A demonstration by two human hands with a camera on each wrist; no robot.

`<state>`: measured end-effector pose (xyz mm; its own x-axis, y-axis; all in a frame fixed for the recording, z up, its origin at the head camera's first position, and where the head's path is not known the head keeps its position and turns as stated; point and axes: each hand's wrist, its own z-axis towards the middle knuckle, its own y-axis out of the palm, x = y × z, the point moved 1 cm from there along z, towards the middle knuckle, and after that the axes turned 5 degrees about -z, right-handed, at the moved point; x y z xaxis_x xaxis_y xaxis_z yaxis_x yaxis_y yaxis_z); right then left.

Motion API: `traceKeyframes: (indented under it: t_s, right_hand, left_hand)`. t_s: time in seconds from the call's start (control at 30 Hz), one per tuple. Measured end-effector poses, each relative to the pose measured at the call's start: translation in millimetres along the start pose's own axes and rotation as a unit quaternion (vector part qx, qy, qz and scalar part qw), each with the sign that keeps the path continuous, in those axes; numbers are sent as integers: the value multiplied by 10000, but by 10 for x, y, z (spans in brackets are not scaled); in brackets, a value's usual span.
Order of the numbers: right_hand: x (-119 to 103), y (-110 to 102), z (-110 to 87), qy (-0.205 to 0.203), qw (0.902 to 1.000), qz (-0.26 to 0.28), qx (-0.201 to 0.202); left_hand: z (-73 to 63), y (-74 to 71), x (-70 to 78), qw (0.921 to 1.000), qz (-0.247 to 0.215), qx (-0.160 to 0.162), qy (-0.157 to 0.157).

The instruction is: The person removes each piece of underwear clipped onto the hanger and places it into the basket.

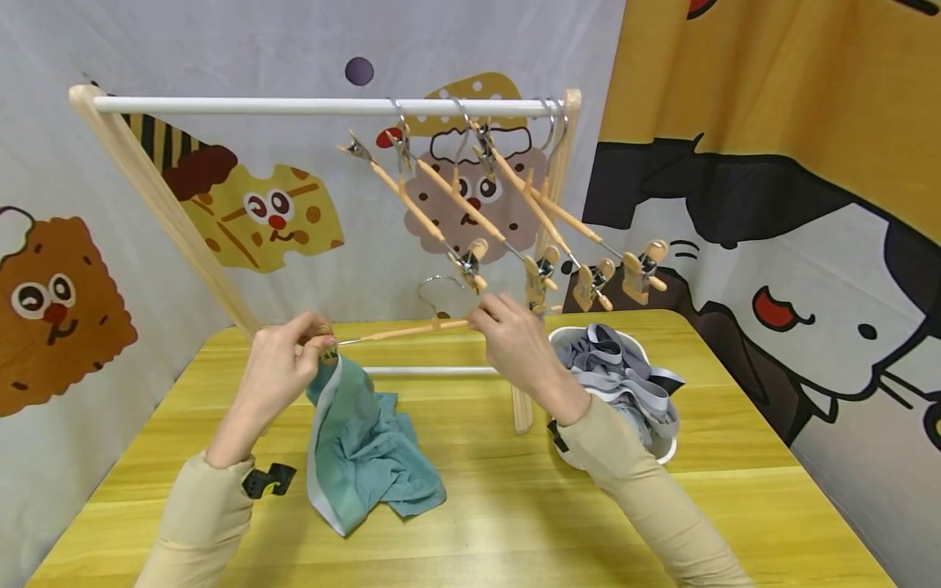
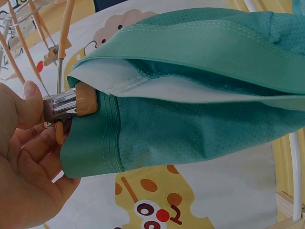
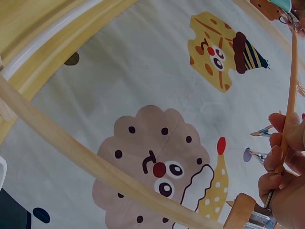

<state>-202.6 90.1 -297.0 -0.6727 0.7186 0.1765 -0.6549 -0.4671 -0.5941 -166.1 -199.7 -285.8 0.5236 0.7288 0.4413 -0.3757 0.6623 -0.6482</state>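
Note:
A wooden clip hanger (image 1: 412, 329) is held nearly level between both hands, low in front of the rack. My left hand (image 1: 275, 371) pinches its left clip (image 2: 64, 102), whose wooden pads bite the corner of a waistband. That band belongs to teal underpants (image 1: 367, 457), which hang from the clip with their lower part on the table. In the left wrist view the waist opening gapes. My right hand (image 1: 518, 343) grips the hanger's other end, fingers curled round the bar beside the right clip (image 3: 240, 212). No cloth shows in that right clip.
Several clip hangers (image 1: 470, 208) hang on the right half of the rack's white rod (image 1: 294, 105). A white basket (image 1: 667, 452) with grey garments (image 1: 625, 384) stands right, beside the rack's wooden foot (image 1: 522, 411). Everything stands on a wooden table (image 1: 500, 523).

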Motion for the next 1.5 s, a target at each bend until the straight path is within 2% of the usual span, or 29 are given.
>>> traceKeyframes:
  t_s: [0.4,0.6,0.7,0.77,0.87,0.97,1.03,1.1,1.17,1.23,1.3,1.33,1.4,1.5]
  right_hand:
    - [-19,-17,3,33,10000,1,-3]
    - [-41,-27,18,12,9999,14,105]
    - [-44,-33,22,9,9999,36,141]
    - [-41,-35,22,16,9999,46,136]
    - [-34,-29,17,-4,9999,34,98]
    - [-24,-17,7,-80,10000,-27,28]
    - [-20,-11,1,-117,9999,-68,-44]
    - [-22,-8,-4,-145,9998,-71,-87]
    - [-31,-4,-6,-154,9998,-55,-115]
    - [-50,0,-1,-169,9998,-38,-115]
    - [-78,1,10,-172,9997,-38,-145]
    - [-93,-2,16,-156,9997,-54,-192]
    - [-125,-10,26,-125,9993,-132,-331]
    - [-169,-21,27,-77,9979,-304,-566]
  left_hand:
    - [5,-29,32,9993,124,274,204]
    - [20,-69,43,9973,252,514,467]
    - [26,-80,44,9969,274,501,534]
    - [25,-86,43,9979,278,333,483]
    - [16,-94,42,9991,185,-340,173]
    - [1,-90,57,9940,261,-1039,-199]
    - [-11,-78,87,9904,536,-1244,-285]
    - [-25,-49,119,9903,974,-989,92]
    - [-29,2,168,9861,1393,-508,748]
    - [-26,75,226,9744,1657,4,1520]
    - [-9,170,284,9616,1706,244,2134]
    - [-5,218,313,9585,1678,214,2295]
    - [-1,304,357,9577,1578,48,2404]
    - [-16,373,391,9675,1357,-319,2108]
